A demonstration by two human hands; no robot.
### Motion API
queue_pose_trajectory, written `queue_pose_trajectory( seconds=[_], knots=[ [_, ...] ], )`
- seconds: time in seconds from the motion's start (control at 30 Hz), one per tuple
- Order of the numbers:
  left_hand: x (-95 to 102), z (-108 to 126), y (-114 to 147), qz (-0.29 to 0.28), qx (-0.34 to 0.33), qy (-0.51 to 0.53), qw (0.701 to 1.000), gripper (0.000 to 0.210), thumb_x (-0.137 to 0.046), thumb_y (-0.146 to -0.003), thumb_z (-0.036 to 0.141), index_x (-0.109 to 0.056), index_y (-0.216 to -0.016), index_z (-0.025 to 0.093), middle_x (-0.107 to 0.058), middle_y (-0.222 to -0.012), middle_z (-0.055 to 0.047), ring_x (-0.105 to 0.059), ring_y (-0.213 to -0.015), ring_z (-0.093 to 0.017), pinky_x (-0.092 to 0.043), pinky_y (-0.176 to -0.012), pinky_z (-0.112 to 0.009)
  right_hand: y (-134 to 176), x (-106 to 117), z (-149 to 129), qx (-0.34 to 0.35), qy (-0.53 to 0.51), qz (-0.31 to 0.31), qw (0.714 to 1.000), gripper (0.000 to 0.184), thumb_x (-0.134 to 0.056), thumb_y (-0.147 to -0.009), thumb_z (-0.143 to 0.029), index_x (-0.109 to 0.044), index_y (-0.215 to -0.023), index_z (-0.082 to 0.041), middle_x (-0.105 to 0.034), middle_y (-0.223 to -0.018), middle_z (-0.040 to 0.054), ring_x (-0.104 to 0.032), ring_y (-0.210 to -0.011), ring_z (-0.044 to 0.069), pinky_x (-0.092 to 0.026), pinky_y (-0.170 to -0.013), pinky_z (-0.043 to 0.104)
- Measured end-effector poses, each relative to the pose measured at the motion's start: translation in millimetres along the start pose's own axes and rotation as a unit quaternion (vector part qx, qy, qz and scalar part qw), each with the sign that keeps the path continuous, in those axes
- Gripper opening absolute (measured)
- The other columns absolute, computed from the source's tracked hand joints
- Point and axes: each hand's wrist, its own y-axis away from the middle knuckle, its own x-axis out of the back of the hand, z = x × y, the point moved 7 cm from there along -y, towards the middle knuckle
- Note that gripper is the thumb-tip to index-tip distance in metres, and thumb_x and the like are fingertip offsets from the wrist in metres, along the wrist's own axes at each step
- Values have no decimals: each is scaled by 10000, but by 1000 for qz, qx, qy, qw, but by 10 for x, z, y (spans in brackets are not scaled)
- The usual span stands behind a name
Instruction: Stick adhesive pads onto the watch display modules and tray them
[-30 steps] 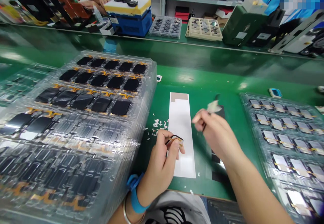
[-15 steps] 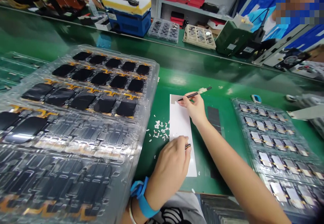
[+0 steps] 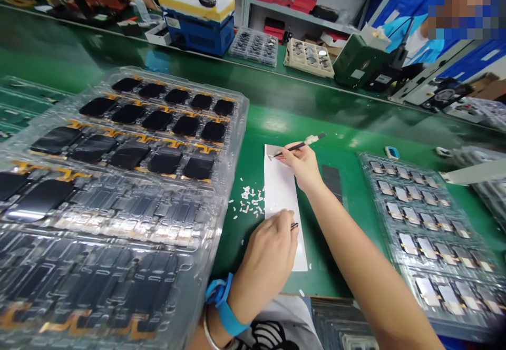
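In the head view my right hand [image 3: 303, 166] pinches a slim, dark pen-like tool [image 3: 300, 144] with a pale wrapping near its top end. Its tip points down and left at the far end of a white paper strip [image 3: 281, 186]. My left hand [image 3: 272, 247], with a blue band at the wrist, is closed over the nearer half of the strip. A small dark end [image 3: 294, 225] pokes out between its fingers; the rest is hidden. Small white scraps [image 3: 251, 200] lie scattered on the green mat left of the strip.
At left stands a large clear tray [image 3: 241, 113] of black screens with orange flex cables. Another clear tray [image 3: 375, 223], with silvery parts, lies at right. Dark strips [image 3: 332, 181] lie beside my right forearm. A blue box [image 3: 201, 31] stands across the bench; people are beyond.
The tool's tip has shifted slightly left on the strip, and the greyish patch at its far end looks different. My left hand stays in nearly the same place. The view has shifted slightly.
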Motion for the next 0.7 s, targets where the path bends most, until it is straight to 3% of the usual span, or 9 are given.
queue_pose_trajectory(
  seconds=[0.17, 0.3, 0.4, 0.5, 0.6, 0.7],
  knots=[
    [19, -21, 7, 6, 10, 14, 1000, 132, -374, -1038, 204, -504, -1065, 209, -688, -1153, -145, -660, -1110, -308, -532, -905, -459, 59, -85, -143, -5, -25, -49, 998, 460, -878, -640, -448, -548, -852, -206, -716, -782, 33, -731, -819, 195, -592, -858, 364],
    [126, -51, 27, 67, 26, 105, 992, 71, -458, -1027, 230, -521, -995, 222, -705, -1023, -79, -678, -989, -237, -507, -853, -360, 317, 18, -367, -2, -54, -52, 997, 443, -870, -642, -461, -562, -848, -219, -717, -821, 19, -719, -817, 186, -605, -825, 359],
    [166, -125, 48, 109, 69, 253, 959, 57, -474, -1040, 282, -479, -1026, 227, -706, -903, -35, -666, -765, -149, -506, -723, -265, 749, 196, -571, 31, -81, -15, 996, 316, -840, -720, -387, -598, -840, -223, -693, -850, 9, -711, -805, 167, -612, -784, 321],
    [150, -174, 63, 125, 100, 373, 914, 136, -448, -1057, 365, -412, -1055, 233, -686, -814, 2, -542, -544, -87, -447, -555, -201, 1261, 347, -621, 57, -116, 64, 990, 235, -808, -792, -279, -601, -896, -240, -694, -811, 6, -727, -772, 160, -624, -719, 281],
    [142, -181, 68, 130, 110, 434, 885, 159, -423, -1064, 388, -395, -1042, 233, -631, -749, 38, -438, -503, -63, -375, -517, -180, 1644, 351, -525, 91, -140, 120, 979, 195, -769, -846, -225, -591, -923, -242, -680, -822, -5, -748, -804, 165, -641, -727, 273],
    [132, -162, 61, 122, 108, 472, 866, 188, -413, -1061, 414, -413, -1057, 225, -608, -742, 39, -418, -545, -68, -367, -563, -192, 1806, 276, -402, 125, -160, 144, 968, 167, -736, -879, -187, -590, -947, -229, -673, -861, -10, -760, -847, 174, -655, -739, 273]
  ],
)
